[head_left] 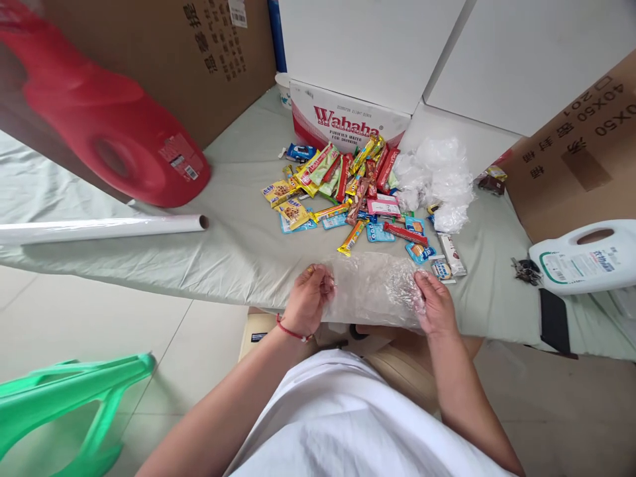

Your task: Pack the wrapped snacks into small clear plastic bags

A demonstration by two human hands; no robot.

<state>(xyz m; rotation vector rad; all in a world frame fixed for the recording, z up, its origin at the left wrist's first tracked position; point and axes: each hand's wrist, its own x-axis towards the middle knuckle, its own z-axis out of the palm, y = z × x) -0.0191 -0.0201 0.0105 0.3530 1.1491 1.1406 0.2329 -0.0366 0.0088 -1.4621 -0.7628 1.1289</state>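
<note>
A clear plastic bag is stretched between my hands at the front edge of the cloth-covered table. My left hand, with a red string bracelet at the wrist, is closed on the bag's left end. On the opposite end, my right hand pinches the plastic. Just beyond the bag lies a pile of wrapped snacks in yellow, red, green and blue packaging. A yellow snack bar is the closest of them to the bag's middle. Crumpled clear plastic bags sit to the right of the pile.
Behind the snacks stands a Wahaha carton. A large red jug and a plastic-wrapped roll are at left. On the right are a white detergent bottle, keys and a black phone. A green stool stands on the floor.
</note>
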